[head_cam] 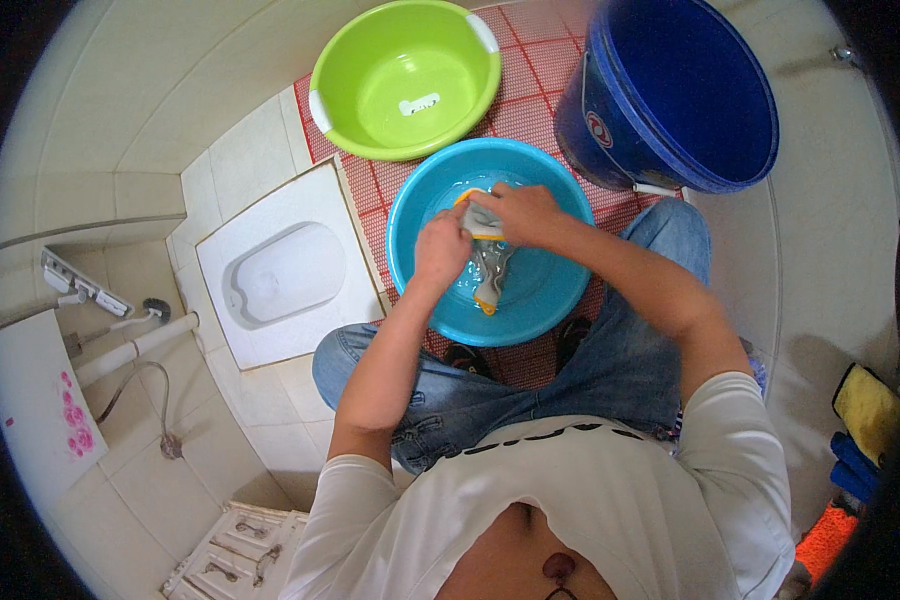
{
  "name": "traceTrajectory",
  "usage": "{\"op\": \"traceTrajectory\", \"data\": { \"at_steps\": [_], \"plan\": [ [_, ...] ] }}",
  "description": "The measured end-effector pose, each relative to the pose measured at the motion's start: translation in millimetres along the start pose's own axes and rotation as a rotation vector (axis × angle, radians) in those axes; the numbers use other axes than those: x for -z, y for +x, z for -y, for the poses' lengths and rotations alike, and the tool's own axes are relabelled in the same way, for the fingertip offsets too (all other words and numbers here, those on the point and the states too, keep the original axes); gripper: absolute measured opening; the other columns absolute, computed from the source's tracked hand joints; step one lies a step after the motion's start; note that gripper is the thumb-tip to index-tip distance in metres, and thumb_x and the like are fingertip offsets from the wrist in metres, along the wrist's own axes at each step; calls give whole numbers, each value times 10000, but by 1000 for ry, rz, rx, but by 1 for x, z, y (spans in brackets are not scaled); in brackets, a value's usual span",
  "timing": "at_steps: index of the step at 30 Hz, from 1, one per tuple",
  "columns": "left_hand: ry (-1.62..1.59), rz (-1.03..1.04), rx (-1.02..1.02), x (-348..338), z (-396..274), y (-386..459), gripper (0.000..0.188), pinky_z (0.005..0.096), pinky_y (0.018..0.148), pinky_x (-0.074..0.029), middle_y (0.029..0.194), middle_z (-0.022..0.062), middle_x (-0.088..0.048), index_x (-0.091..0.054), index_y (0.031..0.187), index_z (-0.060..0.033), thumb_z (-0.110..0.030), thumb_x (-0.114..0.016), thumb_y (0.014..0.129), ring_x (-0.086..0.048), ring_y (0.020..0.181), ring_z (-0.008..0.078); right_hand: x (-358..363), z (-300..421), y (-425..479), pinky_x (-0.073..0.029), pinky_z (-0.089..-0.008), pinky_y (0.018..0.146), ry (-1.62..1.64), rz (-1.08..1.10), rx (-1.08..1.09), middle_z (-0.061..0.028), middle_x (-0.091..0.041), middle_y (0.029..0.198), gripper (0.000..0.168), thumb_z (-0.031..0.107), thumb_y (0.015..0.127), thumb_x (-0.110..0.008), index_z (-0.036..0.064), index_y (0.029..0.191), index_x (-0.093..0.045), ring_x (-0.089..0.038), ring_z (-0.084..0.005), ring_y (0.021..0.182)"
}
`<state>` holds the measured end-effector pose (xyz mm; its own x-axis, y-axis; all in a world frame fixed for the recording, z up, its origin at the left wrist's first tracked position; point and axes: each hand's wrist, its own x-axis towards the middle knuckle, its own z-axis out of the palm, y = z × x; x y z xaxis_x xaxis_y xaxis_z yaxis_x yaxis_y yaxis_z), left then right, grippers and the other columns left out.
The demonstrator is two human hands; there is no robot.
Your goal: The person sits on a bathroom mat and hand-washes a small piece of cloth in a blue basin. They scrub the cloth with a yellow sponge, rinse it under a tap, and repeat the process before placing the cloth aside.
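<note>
Both my hands hold a wet grey cloth with yellow-orange edging over a blue plastic basin. My left hand grips its left side, and my right hand grips the upper right, the fingers of the two hands nearly meeting. Below my hands the cloth's narrow tail hangs down into shallow water in the basin, and its orange-edged tip lies near the basin's lower middle. Part of the cloth is hidden behind my fingers.
Beyond the blue basin stands a green basin with white handles. A tall dark blue bucket is at the right on the red mat. To the left lies a white squat toilet. Several cloths, one of them yellow, hang at far right.
</note>
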<state>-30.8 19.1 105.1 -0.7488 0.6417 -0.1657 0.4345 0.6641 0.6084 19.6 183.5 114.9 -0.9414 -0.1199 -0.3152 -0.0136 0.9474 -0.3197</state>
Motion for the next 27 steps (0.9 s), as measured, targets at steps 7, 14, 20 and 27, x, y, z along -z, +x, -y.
{"op": "traceTrajectory", "data": {
  "at_steps": [7, 14, 20, 27],
  "plan": [
    [-180, 94, -48, -34, -12, 3, 436, 406, 723, -475, 926, 220, -587, -553, 1146, -85, -30, -495, 717, -586, 789, 352, 7, -9, -29, -489, -435, 652, -9, 86, -53, -116, -597, 961, 503, 252, 722, -629, 127, 1185, -477, -616, -303, 806],
    [-370, 321, 63, -115, 25, 25, 402, 372, 734, -468, 900, 200, -616, -597, 1110, -136, -75, -493, 727, -603, 770, 323, -25, -39, -3, -485, -420, 678, -125, 454, -91, -141, -617, 991, 325, 239, 715, -609, 80, 1000, -613, -613, -293, 858],
    [-175, 276, 159, -176, 83, 25, 353, 385, 772, -471, 927, 177, -623, -629, 1057, -166, -129, -509, 728, -608, 833, 325, -103, -46, 37, -476, -409, 729, -36, 508, -269, -115, -633, 978, 302, 237, 706, -607, 98, 972, -641, -611, -264, 892],
    [91, 316, -180, -202, 123, 21, 250, 379, 797, -465, 966, 131, -623, -675, 951, -190, -232, -548, 738, -595, 886, 318, -141, -64, 43, -475, -414, 738, 116, 492, -342, -116, -629, 971, 272, 212, 687, -609, 117, 937, -660, -606, -280, 887]
  ]
}}
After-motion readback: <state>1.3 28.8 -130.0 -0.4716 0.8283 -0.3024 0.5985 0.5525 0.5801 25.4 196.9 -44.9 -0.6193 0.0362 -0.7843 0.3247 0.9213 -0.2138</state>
